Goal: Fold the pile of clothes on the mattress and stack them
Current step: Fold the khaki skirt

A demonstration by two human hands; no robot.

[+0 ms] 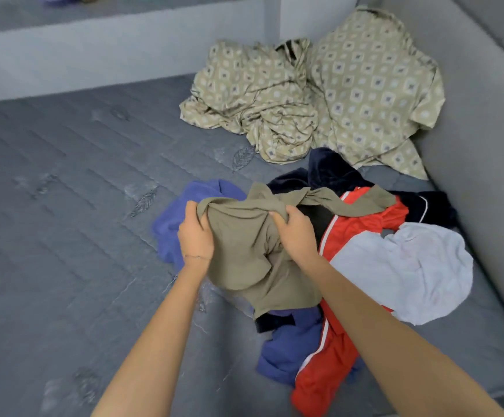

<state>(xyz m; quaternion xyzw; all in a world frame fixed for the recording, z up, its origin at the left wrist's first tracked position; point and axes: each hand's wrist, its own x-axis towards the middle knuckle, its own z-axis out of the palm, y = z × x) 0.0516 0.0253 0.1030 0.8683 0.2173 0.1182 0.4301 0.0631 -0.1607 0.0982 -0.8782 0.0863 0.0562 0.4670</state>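
A loose pile of clothes lies on the grey quilted mattress (64,182). An olive-brown garment (244,254) hangs bunched over the pile. My left hand (195,233) grips its left upper edge and my right hand (294,233) grips its upper middle. Under it lie a blue garment (172,218), a red garment with white stripes (362,230), a white garment (407,266) and a dark navy garment (332,170).
A crumpled beige patterned sheet (329,94) sits at the back right corner. A grey padded wall (485,130) runs along the right side. A low grey ledge (94,52) stands behind the mattress. The mattress's left half shows bare quilting.
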